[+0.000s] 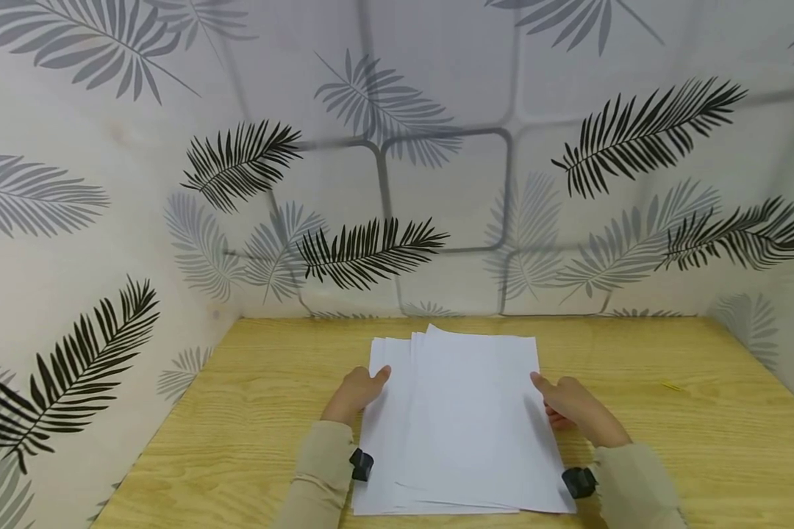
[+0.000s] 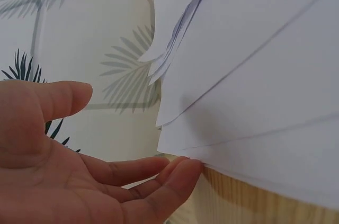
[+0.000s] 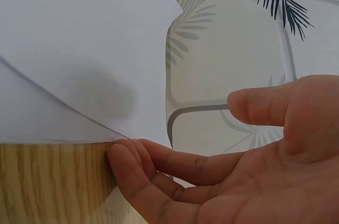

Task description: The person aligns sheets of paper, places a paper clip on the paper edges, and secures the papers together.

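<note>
A loose stack of white paper sheets (image 1: 473, 419) lies on the wooden table, its sheets fanned unevenly toward the left. At its left edge is my left hand (image 1: 357, 389), thumb raised apart from the paper. In the left wrist view, the fingertips (image 2: 185, 173) of that hand touch the stack's lower edge. My right hand (image 1: 572, 408) is at the opposite edge. The right wrist view shows its fingertips (image 3: 124, 155) against the bottom sheets, with the thumb (image 3: 254, 107) held away. Neither thumb presses on the paper.
The light wooden table (image 1: 238, 441) extends to both sides of the stack. A small yellow object (image 1: 671, 386) lies on the right. Behind the table rises a leaf-patterned wall covering (image 1: 450, 198). Each sleeve has a black wrist device (image 1: 361, 465) near the paper.
</note>
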Available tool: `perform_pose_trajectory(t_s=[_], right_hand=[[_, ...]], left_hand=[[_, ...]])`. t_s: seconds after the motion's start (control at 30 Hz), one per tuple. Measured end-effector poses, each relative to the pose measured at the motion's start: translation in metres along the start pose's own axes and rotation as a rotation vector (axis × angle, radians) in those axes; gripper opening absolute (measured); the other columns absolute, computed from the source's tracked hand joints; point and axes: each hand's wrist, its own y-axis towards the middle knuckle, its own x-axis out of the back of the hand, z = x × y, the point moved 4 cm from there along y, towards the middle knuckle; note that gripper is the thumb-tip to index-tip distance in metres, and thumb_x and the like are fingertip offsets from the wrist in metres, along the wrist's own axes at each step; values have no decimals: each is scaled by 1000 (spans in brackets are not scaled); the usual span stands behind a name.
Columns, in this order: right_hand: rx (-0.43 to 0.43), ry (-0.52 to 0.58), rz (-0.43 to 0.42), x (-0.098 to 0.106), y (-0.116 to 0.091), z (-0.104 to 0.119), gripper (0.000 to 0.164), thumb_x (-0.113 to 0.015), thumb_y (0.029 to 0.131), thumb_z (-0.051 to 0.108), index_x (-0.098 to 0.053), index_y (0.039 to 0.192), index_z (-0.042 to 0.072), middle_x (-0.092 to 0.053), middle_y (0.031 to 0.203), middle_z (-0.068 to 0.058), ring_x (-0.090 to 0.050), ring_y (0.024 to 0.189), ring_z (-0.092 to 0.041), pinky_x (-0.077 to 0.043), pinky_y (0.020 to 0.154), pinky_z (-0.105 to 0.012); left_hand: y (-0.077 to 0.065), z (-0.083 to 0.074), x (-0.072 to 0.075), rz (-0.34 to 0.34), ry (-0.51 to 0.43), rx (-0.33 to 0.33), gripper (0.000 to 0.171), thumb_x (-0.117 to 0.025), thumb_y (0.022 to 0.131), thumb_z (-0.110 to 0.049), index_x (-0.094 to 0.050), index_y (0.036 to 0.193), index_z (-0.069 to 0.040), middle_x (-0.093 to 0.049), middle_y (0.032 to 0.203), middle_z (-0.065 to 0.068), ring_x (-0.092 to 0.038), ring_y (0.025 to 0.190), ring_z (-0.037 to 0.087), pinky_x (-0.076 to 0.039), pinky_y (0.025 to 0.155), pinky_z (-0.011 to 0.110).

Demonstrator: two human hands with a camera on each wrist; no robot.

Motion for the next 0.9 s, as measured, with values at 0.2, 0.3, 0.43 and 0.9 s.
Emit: perform_pose_trajectory(t_s=[0.2,0.3,0.43,0.9], right_hand=[[-17,-11,-2,-5,2,4,50,-38,103,39,-46,97,-10,-49,81,-14,-51,74,-22,-51,65,-28],[-1,2,0,-7,1,7,49,-39,103,38,-45,96,-10,-48,80,-14,-51,73,-23,-50,65,-28],[20,13,7,-9,0,10,47,-39,103,36,-45,96,-11,-47,81,-14,-50,74,-23,-50,66,-29],[63,39,9,-15,0,15,43,-40,103,31,-46,90,-10,-46,76,-11,-49,68,-20,-48,62,-27]], left_hand=[[-3,-4,-2,-4,1,-12,62,-46,101,-32,-40,130,22,-45,132,37,-47,121,45,-41,97,52],[-4,-7,-3,-14,21,-18,61,-47,101,-32,-42,129,22,-48,129,37,-50,118,45,-42,95,52],[-4,-8,-5,-19,24,-29,61,-47,101,-31,-42,128,23,-48,128,37,-49,118,47,-42,95,53],[0,-10,-15,-12,-34,-32,65,-47,101,-35,-39,131,22,-43,134,37,-44,124,47,-39,99,54]])
